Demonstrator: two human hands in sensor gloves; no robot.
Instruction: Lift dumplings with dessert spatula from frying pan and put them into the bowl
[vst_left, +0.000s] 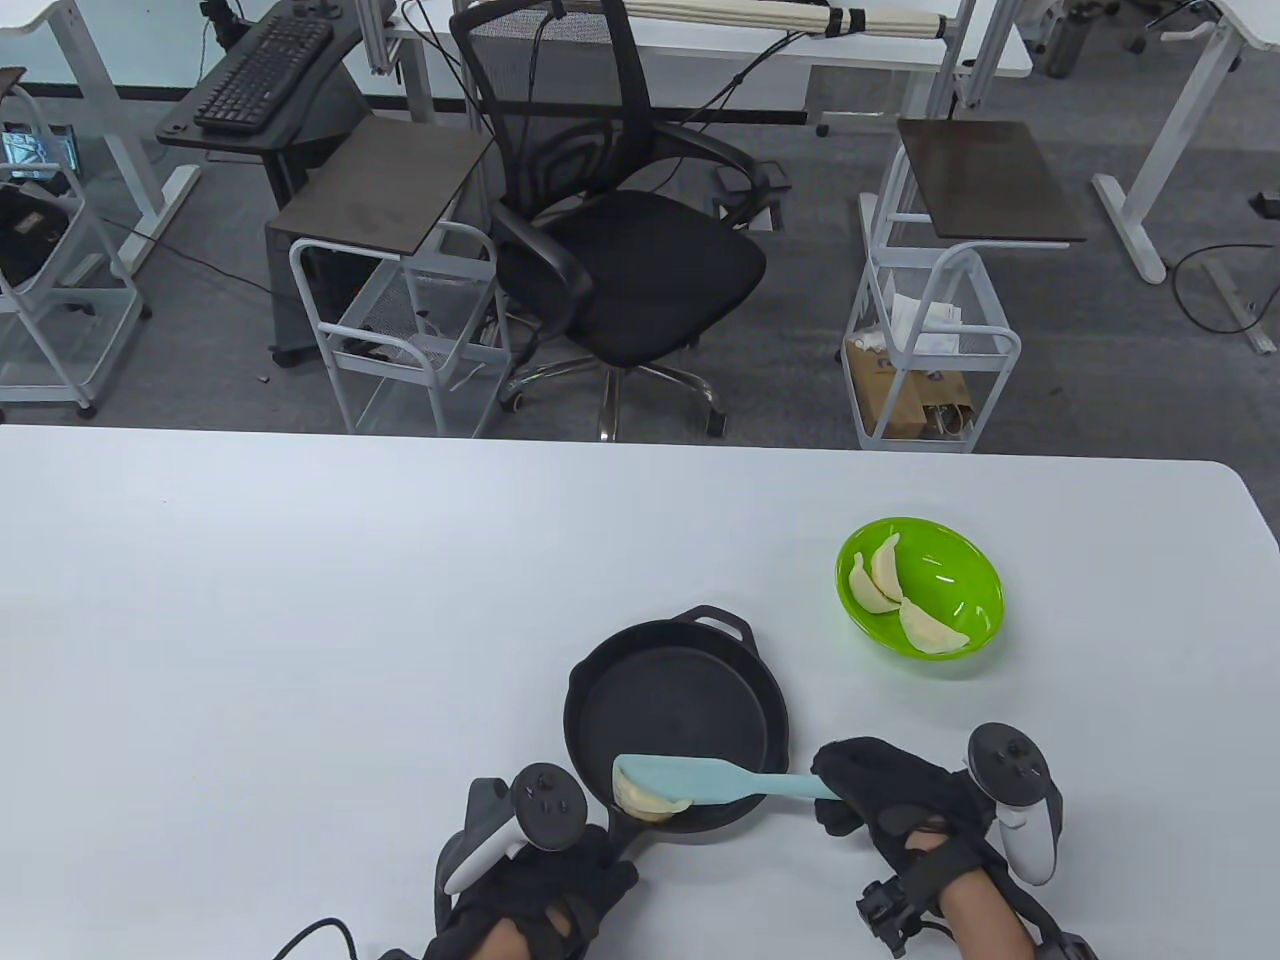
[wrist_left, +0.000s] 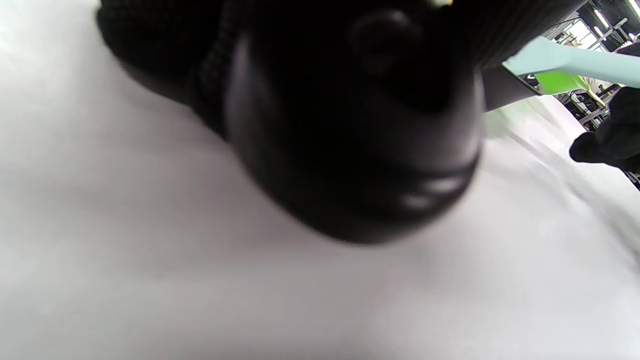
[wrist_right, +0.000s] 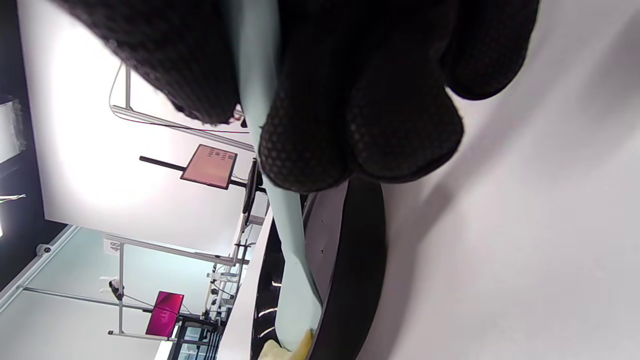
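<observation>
A black frying pan (vst_left: 680, 700) sits on the white table near the front edge. One pale dumpling (vst_left: 650, 800) lies at its near rim, under the blade of a light-blue spatula (vst_left: 700, 778). My right hand (vst_left: 880, 800) grips the spatula handle at the pan's right; the right wrist view shows its fingers (wrist_right: 310, 135) curled round the handle (wrist_right: 255, 75) and the dumpling (wrist_right: 280, 350) at the blade tip. My left hand (vst_left: 560, 880) grips the pan's handle at the near side; the handle itself is hidden. The green bowl (vst_left: 960, 560) to the right holds two dumplings (vst_left: 885, 580).
The table's far edge runs behind the pan, with a black office chair (vst_left: 620, 250) and white trolleys (vst_left: 930, 330) beyond it. The table's right corner lies just past the bowl. A cable (vst_left: 320, 935) trails from my left wrist.
</observation>
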